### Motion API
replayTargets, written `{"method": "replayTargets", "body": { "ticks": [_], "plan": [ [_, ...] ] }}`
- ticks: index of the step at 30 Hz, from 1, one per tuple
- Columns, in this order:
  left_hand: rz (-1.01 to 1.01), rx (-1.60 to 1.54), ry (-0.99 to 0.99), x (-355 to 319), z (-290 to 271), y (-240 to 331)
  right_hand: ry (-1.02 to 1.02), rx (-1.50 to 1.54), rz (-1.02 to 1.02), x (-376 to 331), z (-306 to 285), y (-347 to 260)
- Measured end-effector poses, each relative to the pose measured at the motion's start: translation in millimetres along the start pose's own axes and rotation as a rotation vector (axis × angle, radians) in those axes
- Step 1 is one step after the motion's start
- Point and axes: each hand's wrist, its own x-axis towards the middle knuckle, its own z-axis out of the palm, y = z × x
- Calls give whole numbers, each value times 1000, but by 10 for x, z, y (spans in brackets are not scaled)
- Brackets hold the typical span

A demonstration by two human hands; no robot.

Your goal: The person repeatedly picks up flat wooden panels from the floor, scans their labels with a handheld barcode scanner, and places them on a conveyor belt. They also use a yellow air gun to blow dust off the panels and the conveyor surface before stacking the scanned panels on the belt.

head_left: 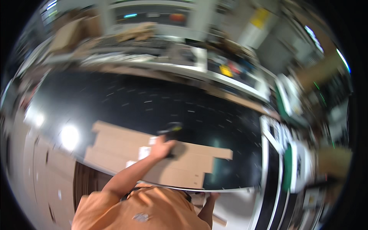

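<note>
A flattened brown cardboard box (184, 161) lies on a glossy black table (134, 99). My left hand (163, 147) reaches out over the cardboard and is closed around a dark handheld object (171, 129); blur hides what kind of object it is. White labels (144, 152) sit on the cardboard just left of that hand. My right hand (213, 196) is low at the table's near edge, by its pale rim. Its fingers are too small and blurred to read. My orange shirt (145, 211) fills the bottom of the view.
A white-and-green machine (297, 165) stands at the table's right end. Beyond the far edge runs a cluttered workbench (184, 57) with boxes and small coloured items. More cardboard sheets (42, 172) lie at the lower left.
</note>
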Motion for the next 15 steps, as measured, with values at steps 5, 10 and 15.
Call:
{"method": "replayTargets", "body": {
  "ticks": [5, 10, 15],
  "plan": [
    [91, -66, 168, 230, 347, -82, 278, 43, 789, 1265, -847, 254],
    [91, -56, 177, 315, 416, -60, 211, 165, 354, 3159, -1189, -486],
    [43, -15, 202, 342, 374, -66, -214, 374, -338, 4201, -113, -1819]
  ]
}}
